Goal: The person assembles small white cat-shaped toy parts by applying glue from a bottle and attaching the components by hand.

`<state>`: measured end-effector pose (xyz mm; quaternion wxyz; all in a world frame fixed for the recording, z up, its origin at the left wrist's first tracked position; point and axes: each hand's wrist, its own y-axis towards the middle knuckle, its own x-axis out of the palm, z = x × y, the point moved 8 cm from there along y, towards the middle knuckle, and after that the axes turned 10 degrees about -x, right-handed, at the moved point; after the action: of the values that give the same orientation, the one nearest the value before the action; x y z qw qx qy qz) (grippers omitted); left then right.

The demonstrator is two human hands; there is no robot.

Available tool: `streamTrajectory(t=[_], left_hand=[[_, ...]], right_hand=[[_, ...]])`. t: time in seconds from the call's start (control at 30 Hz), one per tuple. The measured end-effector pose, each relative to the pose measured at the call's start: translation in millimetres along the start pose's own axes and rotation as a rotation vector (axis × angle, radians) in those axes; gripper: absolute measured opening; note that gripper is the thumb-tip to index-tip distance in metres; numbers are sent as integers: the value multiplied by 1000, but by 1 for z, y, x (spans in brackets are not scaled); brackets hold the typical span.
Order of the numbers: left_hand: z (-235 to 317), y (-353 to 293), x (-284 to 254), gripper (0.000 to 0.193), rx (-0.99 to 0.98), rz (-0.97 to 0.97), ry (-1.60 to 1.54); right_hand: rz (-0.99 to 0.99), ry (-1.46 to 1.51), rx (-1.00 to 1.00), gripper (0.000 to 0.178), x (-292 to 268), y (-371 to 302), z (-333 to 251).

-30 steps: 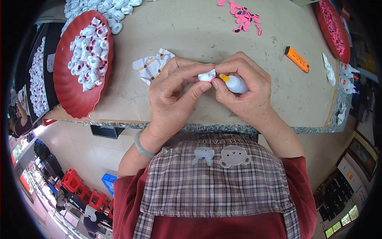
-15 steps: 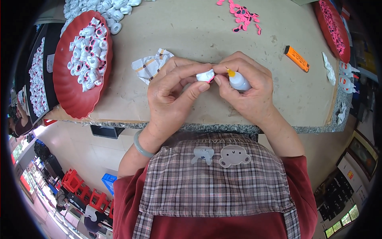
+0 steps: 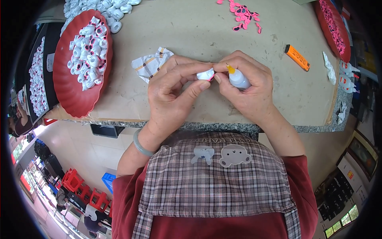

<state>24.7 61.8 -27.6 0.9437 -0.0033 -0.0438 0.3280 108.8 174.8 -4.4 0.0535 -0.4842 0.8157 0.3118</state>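
Between thumb and fingers, my left hand (image 3: 171,89) pinches a small white piece (image 3: 205,74) with a pink edge on its right side. My right hand (image 3: 250,87) is closed round a small squeeze bottle (image 3: 238,79) of whitish liquid with a yellow tip, which points up and to the left. The thumb and fingertips of my right hand also meet the pink edge of the white piece. A crumpled checked cloth (image 3: 149,63) lies just beyond my left hand.
At left stands a red scalloped tray (image 3: 75,101) of white-and-pink pieces, beside a heap of plain white pieces (image 3: 116,27). Loose pink pieces (image 3: 243,16) lie at the back. Rightward are an orange utility knife (image 3: 297,58), another red tray (image 3: 347,53) and small bottles (image 3: 347,83).
The squeeze bottle has tilted very slightly in my right hand. The white piece has turned a little between my fingers; both hands stay in nearly the same place.
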Motion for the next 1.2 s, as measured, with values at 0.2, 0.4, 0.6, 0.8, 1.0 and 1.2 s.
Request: streamTrajectory(t=[0.2,0.4,0.6,0.8,1.0,1.2], left_hand=[[-4,2,-3,28,-75,-32,-117],[-8,1,-3,31,-244,-122,-596],[-4,-3,1,34,-344,-246,-884],[9,-2,-11,33,-286,-235,-888],[55,-9,-105,32,53,224,-492],[122,0,-148,30,232,721,833]], right_hand=[[0,42,18,14,0,5,0],[68,317,215,18,-3,0,10],[103,443,345,17,-8,-3,11],[73,409,334,16,-6,-2,9],[73,410,336,14,-8,-4,8],[18,327,304,14,-6,-1,4]])
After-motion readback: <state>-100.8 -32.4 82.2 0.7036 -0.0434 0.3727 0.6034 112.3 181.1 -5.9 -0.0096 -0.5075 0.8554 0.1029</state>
